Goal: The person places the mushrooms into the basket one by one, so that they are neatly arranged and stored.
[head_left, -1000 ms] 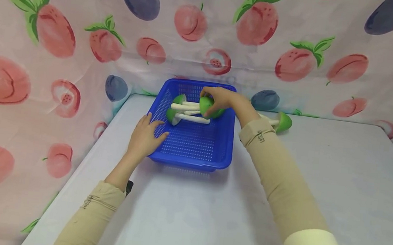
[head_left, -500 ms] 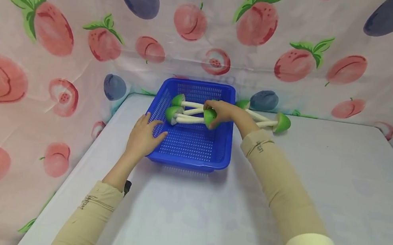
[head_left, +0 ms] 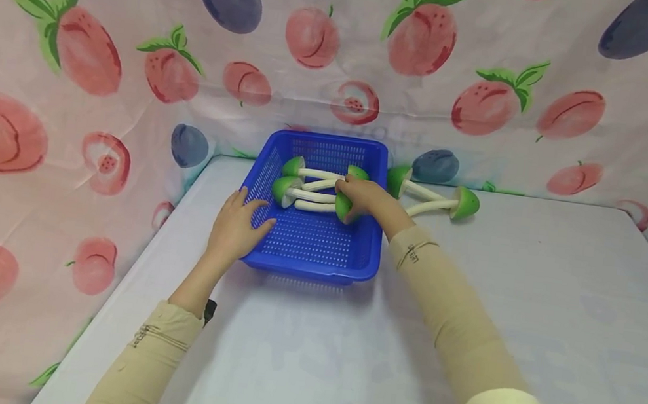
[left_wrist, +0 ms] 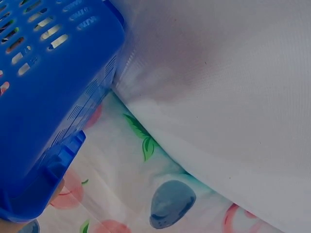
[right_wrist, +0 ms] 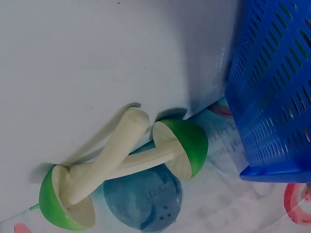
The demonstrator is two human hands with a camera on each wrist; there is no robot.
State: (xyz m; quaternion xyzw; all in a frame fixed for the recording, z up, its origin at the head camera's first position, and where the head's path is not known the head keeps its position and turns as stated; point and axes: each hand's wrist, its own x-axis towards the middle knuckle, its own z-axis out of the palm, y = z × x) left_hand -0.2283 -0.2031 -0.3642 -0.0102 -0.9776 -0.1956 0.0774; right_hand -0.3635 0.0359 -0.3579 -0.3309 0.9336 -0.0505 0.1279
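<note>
My left hand (head_left: 233,229) holds the left rim of a blue plastic basket (head_left: 305,268), its thumb and a finger reaching over the inner side. Inside the basket, my right hand (head_left: 368,199) grips a toy mushroom by its green cap (head_left: 344,208); the white stem (head_left: 315,207) points left, low in the pile. Several similar mushrooms lie around it, with caps at the left (head_left: 282,191) and at the back right (head_left: 358,172). The right wrist view shows the basket's slotted side (right_wrist: 277,92) but not the right hand's fingers.
Two more green-capped mushrooms lie crossed on the white table (head_left: 527,302), right of the basket: one cap (head_left: 466,204) is farther right, the other (head_left: 399,180) near the basket wall. A fruit-print cloth (head_left: 311,95) hangs behind the table.
My right hand has moved down and slightly toward me inside the basket, bringing the mushroom to the near side of the pile. My left hand has stayed at the rim.
</note>
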